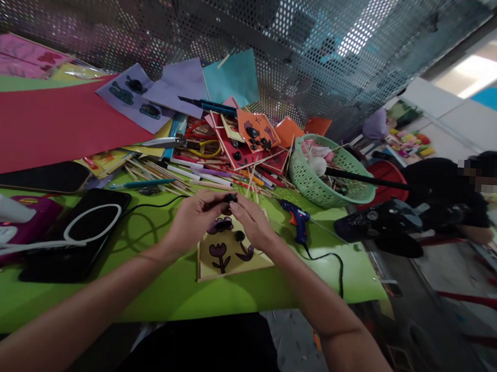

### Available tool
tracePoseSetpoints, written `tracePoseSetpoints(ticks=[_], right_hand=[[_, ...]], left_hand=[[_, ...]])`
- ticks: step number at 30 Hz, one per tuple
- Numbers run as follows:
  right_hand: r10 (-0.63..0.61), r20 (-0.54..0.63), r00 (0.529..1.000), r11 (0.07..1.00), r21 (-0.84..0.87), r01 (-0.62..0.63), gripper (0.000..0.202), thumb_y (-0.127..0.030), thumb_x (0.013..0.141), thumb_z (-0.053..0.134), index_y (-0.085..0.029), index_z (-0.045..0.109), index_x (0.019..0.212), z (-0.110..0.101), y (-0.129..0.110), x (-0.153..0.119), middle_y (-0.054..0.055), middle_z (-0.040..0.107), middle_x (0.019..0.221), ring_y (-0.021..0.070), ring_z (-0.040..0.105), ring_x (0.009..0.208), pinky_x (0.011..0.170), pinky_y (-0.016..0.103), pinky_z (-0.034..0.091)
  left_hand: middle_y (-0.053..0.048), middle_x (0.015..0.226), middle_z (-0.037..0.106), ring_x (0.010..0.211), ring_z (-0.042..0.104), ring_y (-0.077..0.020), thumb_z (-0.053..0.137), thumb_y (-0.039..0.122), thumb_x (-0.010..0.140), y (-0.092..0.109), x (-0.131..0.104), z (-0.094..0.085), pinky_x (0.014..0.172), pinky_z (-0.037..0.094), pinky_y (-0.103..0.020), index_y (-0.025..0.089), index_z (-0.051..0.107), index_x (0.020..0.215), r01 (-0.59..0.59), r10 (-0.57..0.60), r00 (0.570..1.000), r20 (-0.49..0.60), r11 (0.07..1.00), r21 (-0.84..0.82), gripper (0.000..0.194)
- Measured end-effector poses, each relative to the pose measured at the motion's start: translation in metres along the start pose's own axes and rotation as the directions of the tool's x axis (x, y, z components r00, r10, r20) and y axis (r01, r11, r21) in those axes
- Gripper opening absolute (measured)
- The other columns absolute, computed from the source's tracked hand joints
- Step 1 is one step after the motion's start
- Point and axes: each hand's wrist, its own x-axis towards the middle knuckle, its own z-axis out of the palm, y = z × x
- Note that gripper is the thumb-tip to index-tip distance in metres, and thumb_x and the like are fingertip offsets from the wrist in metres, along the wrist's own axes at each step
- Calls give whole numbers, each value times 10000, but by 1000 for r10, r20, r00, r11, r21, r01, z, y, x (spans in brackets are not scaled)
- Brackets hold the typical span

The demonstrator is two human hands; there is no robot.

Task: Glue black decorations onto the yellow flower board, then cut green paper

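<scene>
My left hand (199,214) and my right hand (252,220) meet above a yellow card (235,267) with dark flower drawings and thin wooden strips along its edges. Between my fingertips is a small black piece (230,198), pinched from both sides; its exact kind is too small to make out. Another round dark piece (240,236) lies on the card, just under my right hand. A blue glue gun (299,221) with an orange trigger rests to the right of my right hand, its black cord curling toward the table's front edge.
Behind my hands lie pens, wooden sticks (148,171), scissors (164,142) and coloured cards (258,131). A green basket (332,199) stands back right. Black phones (77,237) and a white cable lie left. A person in black (438,181) sits at far right, beyond a black bottle-like object (373,219).
</scene>
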Motion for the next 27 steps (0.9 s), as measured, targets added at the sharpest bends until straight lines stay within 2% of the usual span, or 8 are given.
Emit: tracePoseSetpoints(ticks=[5, 9, 14, 19, 24, 27], right_hand=[[56, -31, 998, 987, -152, -60, 316, -427, 1036, 366, -213, 579, 945, -1, -5, 1, 55, 644, 893, 200, 568, 806, 744, 325, 424], [31, -25, 999, 982, -186, -36, 282, -375, 1025, 365, -220, 599, 999, 0, -6, 0, 53, 671, 930, 197, 574, 818, 758, 318, 411], [18, -23, 1000, 991, -133, -21, 296, -351, 1024, 369, -207, 626, 1051, 1, 0, -1, 61, 693, 990, 201, 599, 869, 785, 322, 434], [23, -19, 1000, 997, -68, -24, 329, -427, 1044, 371, -208, 617, 1056, 1, 0, -1, 61, 685, 985, 203, 610, 877, 788, 326, 452], [12, -28, 1000, 995, -97, -15, 286, -365, 1023, 372, -213, 614, 1002, 3, -1, 1, 61, 686, 989, 209, 601, 894, 821, 334, 450], [4, -22, 1000, 999, -38, -5, 270, -337, 1018, 377, -209, 614, 1031, 3, 0, 0, 56, 674, 986, 204, 597, 903, 833, 334, 455]], left_hand=[[-53, 995, 754, 920, 709, -184, 700, 274, 839, 2, -1, -2, 873, 596, -304, 222, 821, 1025, -86, 86, 996, 7, 989, 117, 228], [-47, 973, 763, 880, 709, -174, 691, 274, 841, 0, -1, -3, 836, 593, -289, 221, 824, 1008, -84, 83, 996, 17, 990, 109, 220], [-42, 930, 780, 803, 705, -167, 722, 295, 811, -2, 1, -1, 778, 593, -290, 202, 821, 990, -33, 33, 999, 11, 999, 42, 225], [-41, 965, 785, 821, 708, -161, 725, 283, 804, 0, 0, 1, 816, 602, -300, 200, 819, 983, -10, 11, 1000, 4, 1000, -16, 218], [-41, 918, 778, 790, 701, -158, 745, 290, 788, -1, -1, -1, 781, 604, -290, 192, 822, 964, -10, 10, 999, -35, 1000, 19, 216], [-43, 906, 782, 784, 707, -164, 748, 301, 785, 0, -1, 0, 779, 613, -299, 185, 817, 955, 12, -12, 1000, -26, 1000, -6, 217]])
